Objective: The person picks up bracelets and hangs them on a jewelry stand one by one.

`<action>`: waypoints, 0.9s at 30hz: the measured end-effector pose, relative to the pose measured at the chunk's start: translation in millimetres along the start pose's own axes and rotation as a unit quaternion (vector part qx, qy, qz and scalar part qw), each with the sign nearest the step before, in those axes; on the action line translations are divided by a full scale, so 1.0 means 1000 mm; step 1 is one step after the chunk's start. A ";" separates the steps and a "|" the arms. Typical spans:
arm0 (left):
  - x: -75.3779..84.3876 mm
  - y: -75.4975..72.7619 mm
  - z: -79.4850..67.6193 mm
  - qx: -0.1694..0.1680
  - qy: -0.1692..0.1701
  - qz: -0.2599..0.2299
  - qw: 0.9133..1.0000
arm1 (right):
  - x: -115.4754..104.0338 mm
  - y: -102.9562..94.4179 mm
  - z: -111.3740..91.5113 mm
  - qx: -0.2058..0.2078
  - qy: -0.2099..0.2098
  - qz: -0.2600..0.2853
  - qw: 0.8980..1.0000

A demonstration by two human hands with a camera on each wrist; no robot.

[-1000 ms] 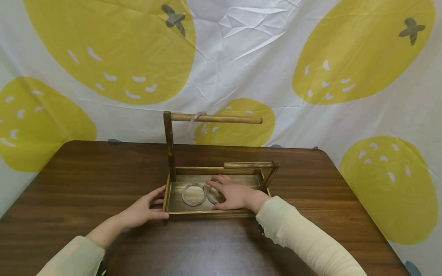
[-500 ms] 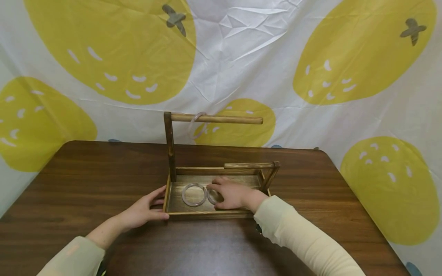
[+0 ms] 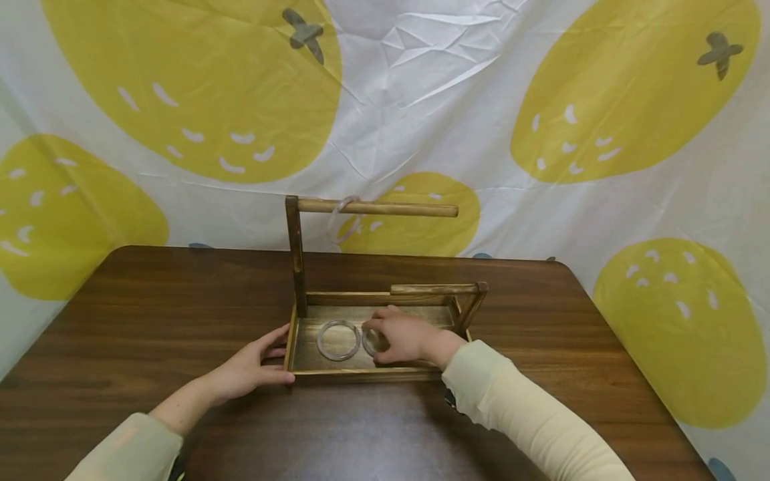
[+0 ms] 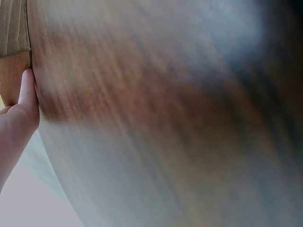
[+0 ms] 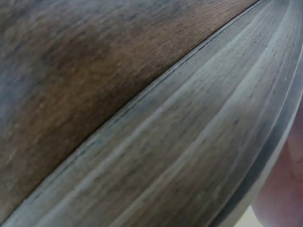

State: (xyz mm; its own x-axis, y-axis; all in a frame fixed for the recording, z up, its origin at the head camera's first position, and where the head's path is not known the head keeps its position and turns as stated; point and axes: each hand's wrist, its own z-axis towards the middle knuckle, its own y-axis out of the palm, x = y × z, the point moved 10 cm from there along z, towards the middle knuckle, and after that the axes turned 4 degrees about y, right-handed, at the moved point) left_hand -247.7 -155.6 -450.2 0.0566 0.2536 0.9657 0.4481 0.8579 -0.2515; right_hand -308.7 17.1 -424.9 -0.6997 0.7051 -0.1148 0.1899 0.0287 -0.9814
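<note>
A wooden bangle stand with a shallow tray [image 3: 361, 375] and two horizontal bars is on the table. My left hand [image 3: 243, 367] rests against the tray's left end, thumb at the front corner, fingers along the side wall. In the left wrist view the thumb [image 4: 29, 90] lies against the wooden wall. Inside the tray my right hand [image 3: 406, 337] pinches a translucent bangle [image 3: 367, 344], thumb on its near side and fingertips on its far side; the palm hides the rest of it. Another bangle [image 3: 320, 341] lies flat to its left.
From the tall upper bar [image 3: 409, 208] hangs a third bangle [image 3: 333, 220], near the upright post [image 3: 295, 254]. A shorter low bar [image 3: 433, 289] reaches over the tray's back right, just behind my right hand. Behind the table [image 3: 180, 294] hangs a white cloth with yellow fruit [image 3: 216, 87].
My right hand's thumb and fingers have closed in around the bangle, which has shifted slightly right, leaving a small gap from its neighbour. My left hand has stayed in place.
</note>
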 end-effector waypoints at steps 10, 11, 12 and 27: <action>0.001 -0.001 0.001 0.004 0.005 0.005 1.000 | 0.002 -0.011 -0.005 0.015 0.009 0.004 1.000; 0.002 -0.001 0.001 0.005 0.005 0.005 1.000 | 0.002 -0.012 -0.005 0.016 0.010 0.006 1.000; 0.002 -0.001 0.001 0.004 0.005 0.005 1.000 | 0.002 -0.012 -0.005 0.015 0.010 0.008 1.000; 0.002 0.001 0.001 -0.002 0.003 0.009 1.000 | -0.009 -0.024 -0.008 0.016 0.006 0.061 0.998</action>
State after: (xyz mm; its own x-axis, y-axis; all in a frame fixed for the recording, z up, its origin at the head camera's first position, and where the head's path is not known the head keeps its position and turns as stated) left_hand -247.7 -154.0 -448.4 0.0697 0.2659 0.9615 0.4506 0.8515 -0.2681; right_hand -301.1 15.4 -399.0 -0.6644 0.7102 -0.2327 0.2509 -0.0813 -0.9646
